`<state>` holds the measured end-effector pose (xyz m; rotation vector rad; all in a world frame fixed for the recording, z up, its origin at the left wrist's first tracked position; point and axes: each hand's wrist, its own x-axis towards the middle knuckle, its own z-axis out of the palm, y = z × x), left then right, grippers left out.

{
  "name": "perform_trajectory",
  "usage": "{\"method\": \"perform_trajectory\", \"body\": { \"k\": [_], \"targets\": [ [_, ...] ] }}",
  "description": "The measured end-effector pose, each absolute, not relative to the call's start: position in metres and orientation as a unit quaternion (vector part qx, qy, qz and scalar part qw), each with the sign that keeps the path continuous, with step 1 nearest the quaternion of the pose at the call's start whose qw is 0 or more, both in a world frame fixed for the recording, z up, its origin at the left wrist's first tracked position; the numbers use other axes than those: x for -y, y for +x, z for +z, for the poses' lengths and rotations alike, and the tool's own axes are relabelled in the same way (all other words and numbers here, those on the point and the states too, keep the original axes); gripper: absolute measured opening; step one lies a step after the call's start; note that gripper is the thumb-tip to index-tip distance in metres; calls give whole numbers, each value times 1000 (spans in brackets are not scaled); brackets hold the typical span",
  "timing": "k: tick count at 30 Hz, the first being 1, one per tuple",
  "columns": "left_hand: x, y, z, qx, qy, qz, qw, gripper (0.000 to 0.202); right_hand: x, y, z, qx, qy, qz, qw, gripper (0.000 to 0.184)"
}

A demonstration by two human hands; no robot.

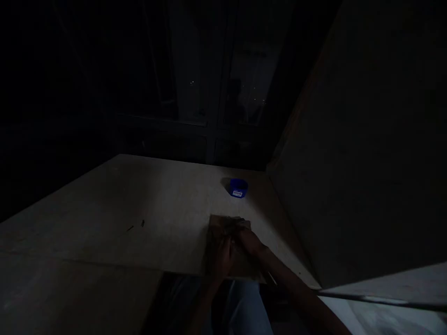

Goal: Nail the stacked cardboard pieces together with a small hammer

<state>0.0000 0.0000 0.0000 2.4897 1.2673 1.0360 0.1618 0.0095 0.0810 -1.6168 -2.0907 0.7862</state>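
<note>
Left hand (222,257) and right hand (247,239) are lying close together over a brown board (242,265); a blue bin (238,187) is standing beyond.

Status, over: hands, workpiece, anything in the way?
Left hand and right hand close together over brown board; grip too dark to read. Board at table's near edge. Blue bin beyond, apart from both hands.

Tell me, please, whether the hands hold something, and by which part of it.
This cannot be told: the left hand and right hand are close together over a brown flat piece, but darkness hides any grip.
</note>
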Motion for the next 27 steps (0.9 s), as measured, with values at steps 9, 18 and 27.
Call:
{"method": "perform_trajectory", "body": {
  "k": [9, 18, 27],
  "targets": [
    [-7, 0, -17, -452, 859, 226, 83, 43, 4, 171, 64, 707, -551, 324, 301, 28],
    [-21, 6, -15, -474, 853, 194, 103, 27, 1, 178, 64, 738, -502, 351, 283, 30],
    [-29, 16, -20, -432, 866, 223, 119, 36, -2, 177, 53, 711, -537, 315, 328, 29]
  ]
}}
